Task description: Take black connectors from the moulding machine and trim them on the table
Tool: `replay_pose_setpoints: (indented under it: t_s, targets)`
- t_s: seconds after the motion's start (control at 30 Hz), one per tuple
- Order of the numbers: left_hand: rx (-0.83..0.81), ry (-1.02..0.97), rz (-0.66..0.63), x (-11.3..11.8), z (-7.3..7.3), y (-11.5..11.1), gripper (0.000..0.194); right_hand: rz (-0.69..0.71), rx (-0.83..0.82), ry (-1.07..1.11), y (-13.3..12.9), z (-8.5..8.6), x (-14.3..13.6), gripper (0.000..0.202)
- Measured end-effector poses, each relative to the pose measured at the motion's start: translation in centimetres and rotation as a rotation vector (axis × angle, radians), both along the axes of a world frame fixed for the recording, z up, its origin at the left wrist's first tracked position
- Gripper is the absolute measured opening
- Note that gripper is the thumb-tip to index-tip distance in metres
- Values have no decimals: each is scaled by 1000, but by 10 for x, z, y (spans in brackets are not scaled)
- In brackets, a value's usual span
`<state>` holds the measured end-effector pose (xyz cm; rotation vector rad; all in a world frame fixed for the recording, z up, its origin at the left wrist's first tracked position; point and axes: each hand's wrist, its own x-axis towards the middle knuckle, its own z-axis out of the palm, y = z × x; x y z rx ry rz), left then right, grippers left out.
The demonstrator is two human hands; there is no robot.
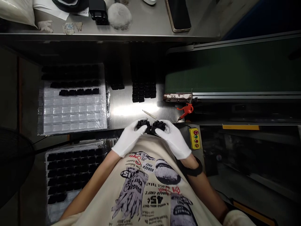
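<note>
Both of my hands wear white gloves and meet near the front edge of the steel table (pixel 122 108). My left hand (pixel 130 137) is closed around a small black plastic part (pixel 144 124). In my right hand (pixel 175 138) is a similar black plastic part (pixel 159 125), gripped between thumb and fingers. The two parts are held side by side with a narrow gap. Just beyond them lies a pair of metal tweezers (pixel 149 114). Stacked black parts (pixel 144 91) stand farther back, and a smaller group of black parts (pixel 117 85) sits to their left.
At left is a clear compartment tray (pixel 72 110) with black parts in its back rows; a second tray (pixel 54 208) lies below. A green conveyor belt (pixel 230 69), an orange air gun (pixel 187 109) and a yellow button box (pixel 195 138) are at right. A phone (pixel 178 14) rests on the shelf.
</note>
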<state>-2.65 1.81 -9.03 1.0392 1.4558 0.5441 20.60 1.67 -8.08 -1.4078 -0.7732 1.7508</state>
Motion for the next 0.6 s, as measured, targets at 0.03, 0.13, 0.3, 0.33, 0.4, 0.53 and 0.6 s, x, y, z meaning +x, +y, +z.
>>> replay_pose_setpoints:
  t_s: [0.03,0.13,0.3,0.33,0.4,0.53,0.6]
  targets:
    - [-25,-3,25,-4,-26,2,60,-22,12,-99,2,-25,3,47]
    - [-134,80,174,-18,-116,13,50,-119,-92,-400,18,-109,14,39]
    - [-158,227,305,-32,-232,36,40,-132,-130,-606,63,-202,25,30]
    - [-151,235,310,-32,-246,40,34,-123,-121,-622,72,-210,26,28]
    - [-118,245,321,-30,-265,47,23,-94,-89,-666,87,-221,27,24]
    - [-36,251,346,-32,-278,51,19,-29,10,-897,99,-226,31,28]
    - [5,282,367,-40,-276,46,22,-38,112,-978,86,-221,32,33]
